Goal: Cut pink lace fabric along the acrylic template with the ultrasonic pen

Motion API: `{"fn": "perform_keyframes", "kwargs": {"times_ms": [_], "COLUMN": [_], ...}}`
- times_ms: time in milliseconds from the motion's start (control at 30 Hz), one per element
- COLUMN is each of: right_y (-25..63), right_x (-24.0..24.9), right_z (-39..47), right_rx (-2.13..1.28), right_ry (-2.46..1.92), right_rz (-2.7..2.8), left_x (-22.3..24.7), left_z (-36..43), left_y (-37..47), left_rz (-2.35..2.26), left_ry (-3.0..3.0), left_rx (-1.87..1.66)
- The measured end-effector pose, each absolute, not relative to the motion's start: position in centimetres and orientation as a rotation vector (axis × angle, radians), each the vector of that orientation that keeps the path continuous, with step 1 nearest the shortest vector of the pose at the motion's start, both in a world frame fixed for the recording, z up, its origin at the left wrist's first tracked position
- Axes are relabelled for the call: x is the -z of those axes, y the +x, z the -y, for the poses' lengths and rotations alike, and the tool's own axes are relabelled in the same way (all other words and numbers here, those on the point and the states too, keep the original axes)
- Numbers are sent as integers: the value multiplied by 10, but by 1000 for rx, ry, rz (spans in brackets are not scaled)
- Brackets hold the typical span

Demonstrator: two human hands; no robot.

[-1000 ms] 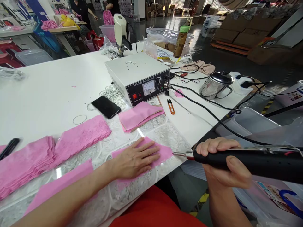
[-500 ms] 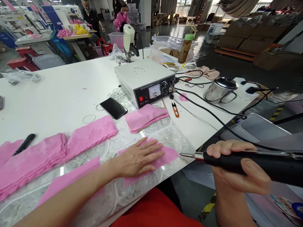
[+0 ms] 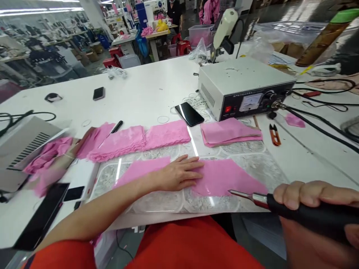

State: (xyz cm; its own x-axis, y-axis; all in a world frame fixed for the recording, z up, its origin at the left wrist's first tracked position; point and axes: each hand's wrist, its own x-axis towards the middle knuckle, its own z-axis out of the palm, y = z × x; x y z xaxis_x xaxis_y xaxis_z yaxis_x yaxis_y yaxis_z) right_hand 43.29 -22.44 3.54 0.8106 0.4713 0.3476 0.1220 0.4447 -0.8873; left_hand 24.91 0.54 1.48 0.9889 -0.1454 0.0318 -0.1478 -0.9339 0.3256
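Note:
My left hand (image 3: 181, 173) lies flat, fingers spread, over the left end of a pink fabric piece (image 3: 224, 175) on the grey marbled mat (image 3: 165, 201). Another pink fabric piece (image 3: 146, 168) extends out to the left, partly beneath my left hand and forearm. My right hand (image 3: 316, 198) grips a black-handled corded hand tool (image 3: 303, 213) with a pointed metal end. Its tip is at the front edge of the right-hand piece; whether it touches the cloth I cannot tell. The lower part of my right hand is blurred.
Behind the mat are stacked pink pieces (image 3: 168, 134), a folded pink bundle (image 3: 230, 130) and a phone (image 3: 190, 114). A metal control box (image 3: 246, 82) with black cables stands back right, near orange thread snips (image 3: 275, 134). A pale machine (image 3: 25, 149) sits left. The table's front edge is close to my body.
My view has swung left. On the right-hand piece, my left hand has slid to its left end, uncovering more cloth. The tool tip has moved from the right end to the front edge.

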Motion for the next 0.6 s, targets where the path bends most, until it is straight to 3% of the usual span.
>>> {"fn": "perform_keyframes", "kwargs": {"times_ms": [233, 600], "right_y": [407, 404], "right_x": [-42, -41], "right_z": [194, 193], "right_rx": [-487, -531], "right_ry": [-994, -909], "right_rz": [752, 727], "left_x": [-19, -17], "left_z": [-5, -1], "left_y": [241, 241], "left_rz": [223, 236], "left_ry": [2711, 2610], "left_rx": [-34, -108]}}
